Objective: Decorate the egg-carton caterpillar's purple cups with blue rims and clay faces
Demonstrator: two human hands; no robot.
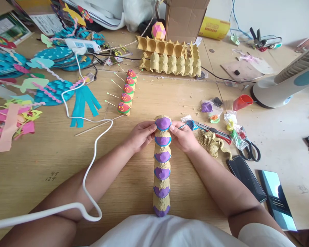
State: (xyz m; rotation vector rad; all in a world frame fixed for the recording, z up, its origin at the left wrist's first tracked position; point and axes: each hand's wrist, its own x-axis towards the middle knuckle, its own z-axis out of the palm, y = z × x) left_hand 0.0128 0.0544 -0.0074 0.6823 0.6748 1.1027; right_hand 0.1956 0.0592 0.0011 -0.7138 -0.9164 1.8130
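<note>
A long strip of egg carton cups (162,164) runs from the edge of the table toward the middle, with purple clay on its bumps and thin blue clay edging on most of them. My left hand (142,136) pinches the left side of its far end. At the right side of that same end, the thumb and fingers of my right hand (183,135) are closed on the edging, and a thin blue clay strand trails from them toward a bagged lump of blue clay (191,125). Farther off lies a finished-looking red and green egg carton caterpillar (127,90) with cotton swabs along its sides.
Uncut egg cartons (170,63) lie at the back. To the right are a utility knife (216,132), carton scraps (213,143), black scissors (252,151), two phones (247,178) and a fan (273,89). A white cable (94,154) crosses the left side, near paper scraps (12,123).
</note>
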